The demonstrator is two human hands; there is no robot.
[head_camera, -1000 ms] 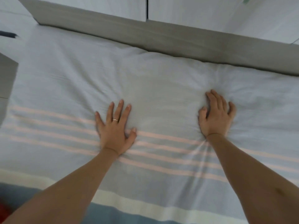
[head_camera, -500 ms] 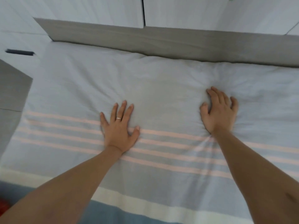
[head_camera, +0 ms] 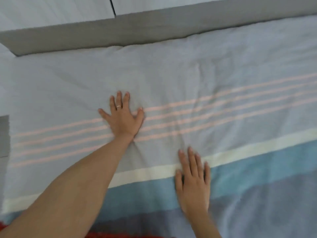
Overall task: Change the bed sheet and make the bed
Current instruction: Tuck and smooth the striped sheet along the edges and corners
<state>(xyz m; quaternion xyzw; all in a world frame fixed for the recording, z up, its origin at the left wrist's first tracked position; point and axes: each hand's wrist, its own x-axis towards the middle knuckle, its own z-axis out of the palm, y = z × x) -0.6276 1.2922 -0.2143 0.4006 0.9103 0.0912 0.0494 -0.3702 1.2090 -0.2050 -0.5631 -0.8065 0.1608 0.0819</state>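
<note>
A light grey bed sheet (head_camera: 171, 69) with thin pink stripes, a cream band and blue bands covers the bed. My left hand (head_camera: 122, 117), wearing a ring, lies flat on the pink stripes with fingers spread. My right hand (head_camera: 193, 182) lies flat and slightly blurred over the cream and blue bands, nearer to me, fingers apart. Neither hand holds any cloth. Small creases run between the two hands.
A grey headboard-like panel (head_camera: 120, 33) borders the far edge of the bed, with white cabinet doors (head_camera: 51, 11) behind it. A grey surface (head_camera: 3, 134) shows at the left edge. Something red (head_camera: 120, 235) lies at the bottom edge.
My right hand has slid back toward me, from beyond the pink stripes down to the cream and blue bands. My left hand stays pressed on the stripes. The view has tilted.
</note>
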